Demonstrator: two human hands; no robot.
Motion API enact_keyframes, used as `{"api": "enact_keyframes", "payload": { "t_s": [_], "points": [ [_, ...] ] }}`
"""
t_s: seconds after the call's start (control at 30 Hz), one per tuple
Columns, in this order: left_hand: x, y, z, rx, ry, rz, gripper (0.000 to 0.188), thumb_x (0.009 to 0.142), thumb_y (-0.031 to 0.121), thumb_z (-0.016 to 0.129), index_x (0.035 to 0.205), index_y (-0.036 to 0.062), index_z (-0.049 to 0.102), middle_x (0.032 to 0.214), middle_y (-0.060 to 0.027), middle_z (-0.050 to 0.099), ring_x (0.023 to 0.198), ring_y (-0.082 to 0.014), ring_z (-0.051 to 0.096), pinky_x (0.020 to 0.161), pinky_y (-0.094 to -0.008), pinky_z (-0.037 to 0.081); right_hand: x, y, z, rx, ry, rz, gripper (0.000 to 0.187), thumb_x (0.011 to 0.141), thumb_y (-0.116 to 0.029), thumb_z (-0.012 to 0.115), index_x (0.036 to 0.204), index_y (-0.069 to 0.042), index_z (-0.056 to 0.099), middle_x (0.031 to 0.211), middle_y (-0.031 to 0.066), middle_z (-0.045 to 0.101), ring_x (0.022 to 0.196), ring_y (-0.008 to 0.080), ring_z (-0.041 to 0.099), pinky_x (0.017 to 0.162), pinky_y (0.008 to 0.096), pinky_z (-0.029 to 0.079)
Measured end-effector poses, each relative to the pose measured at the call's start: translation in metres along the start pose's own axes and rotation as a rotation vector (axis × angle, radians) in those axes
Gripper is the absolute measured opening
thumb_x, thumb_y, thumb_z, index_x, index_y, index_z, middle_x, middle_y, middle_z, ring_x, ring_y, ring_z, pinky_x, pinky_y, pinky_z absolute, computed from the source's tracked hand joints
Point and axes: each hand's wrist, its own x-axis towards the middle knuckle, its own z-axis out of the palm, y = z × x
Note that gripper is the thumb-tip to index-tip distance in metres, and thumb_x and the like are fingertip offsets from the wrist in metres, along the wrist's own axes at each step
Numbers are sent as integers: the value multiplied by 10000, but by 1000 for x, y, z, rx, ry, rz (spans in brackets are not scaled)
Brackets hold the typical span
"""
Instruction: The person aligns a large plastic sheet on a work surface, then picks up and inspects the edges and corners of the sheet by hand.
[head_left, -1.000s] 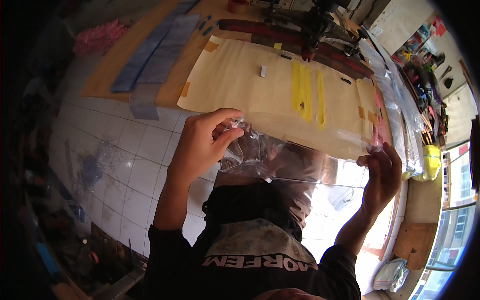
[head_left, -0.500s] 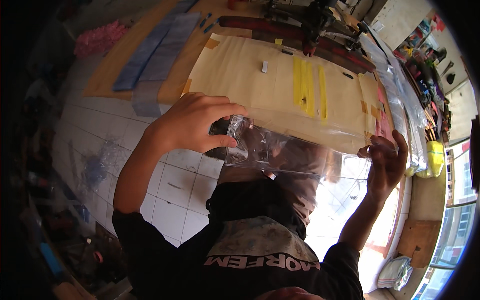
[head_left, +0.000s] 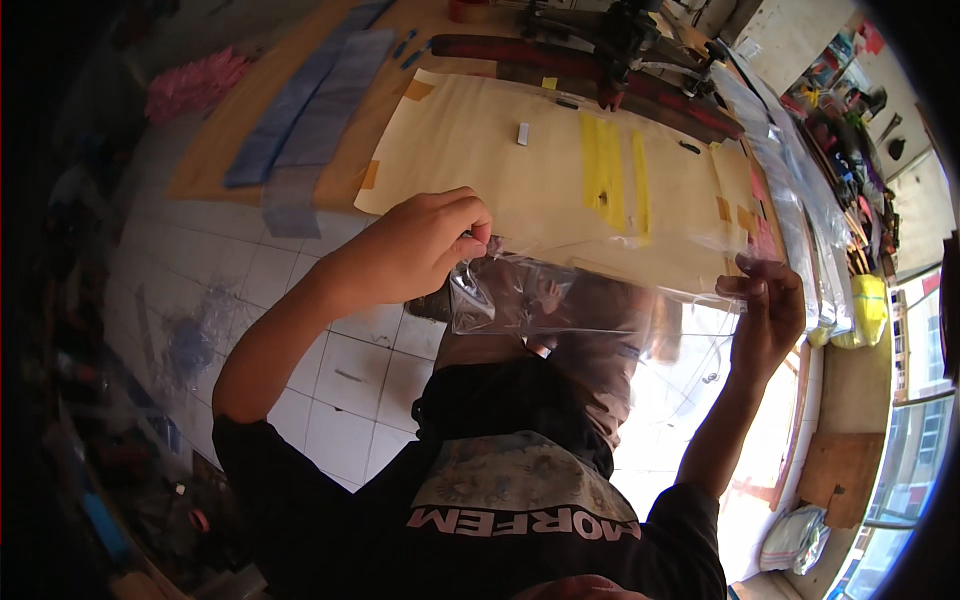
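Observation:
A clear plastic sheet (head_left: 590, 300) stretches between my two hands at the near edge of the table, its lower part hanging in front of my legs. My left hand (head_left: 440, 235) pinches the sheet's left upper corner between thumb and fingers; the plastic is crumpled and shiny just below. At the opposite end my right hand (head_left: 765, 305) has its thumb and fingers closed on the right edge. Beyond the sheet lies a tan paper-covered board (head_left: 480, 150) with yellow tape strips (head_left: 602, 170) on it.
Across the back of the table stands a dark machine with a red bar (head_left: 520, 50). Bluish plastic strips (head_left: 310, 120) lie at the left and hang over the edge. Long clear plastic sheets (head_left: 790, 190) lie on the right side. A pink bundle (head_left: 195, 82) sits far left.
My left hand has closed from a wide grip at the sheet's left end into a pinch at its upper corner. My right hand has shifted slightly left and still holds its edge.

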Motion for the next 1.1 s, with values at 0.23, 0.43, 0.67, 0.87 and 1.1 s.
{"api": "enact_keyframes", "payload": {
  "t_s": [0.23, 0.43, 0.67, 0.87, 1.1],
  "points": [
    [7, -12, -19, 152, -187, 366, 225, 688, 34, 646, 907, 47, 597, 1117, -102, 539, 1049, -230, 519, 995, -412, 339, -1, 20, -25, 406, -59, 40, 134, 873, -93, 586, 952, -21, 505, 917, 179, 654, 683, 177, 625, 543, 328, 530],
    [18, -1, -25, 417, -234, 412, 189, 635, 52, 637, 814, 100, 669, 1087, -79, 569, 1050, -263, 526, 1093, -443, 257, -1, 20, -25, 444, -100, 52, 95, 875, -61, 565, 933, -22, 500, 916, 186, 655, 695, 193, 632, 522, 314, 524],
    [20, 15, -32, 323, -453, 382, 98, 640, 113, 689, 733, 93, 667, 1041, -71, 593, 1009, -274, 544, 1028, -428, 330, 4, 18, -29, 358, 15, 41, 112, 874, -41, 563, 975, -8, 526, 892, 185, 655, 633, 188, 640, 530, 296, 524],
    [24, 5, -39, -84, -450, 347, 98, 715, 113, 666, 726, 44, 597, 981, -145, 614, 937, -277, 586, 842, -353, 430, 16, 10, -28, 277, 3, 62, 100, 885, -43, 552, 967, 14, 548, 915, 151, 653, 790, 168, 637, 590, 293, 514],
    [15, 13, -13, -698, 100, 96, 90, 798, 70, 571, 872, 30, 541, 971, -145, 622, 960, -203, 587, 787, -309, 445, 15, 7, -13, 339, 118, 276, 180, 887, -52, 559, 1048, 22, 589, 921, 134, 651, 718, 138, 624, 650, 260, 520]
  ]
}}
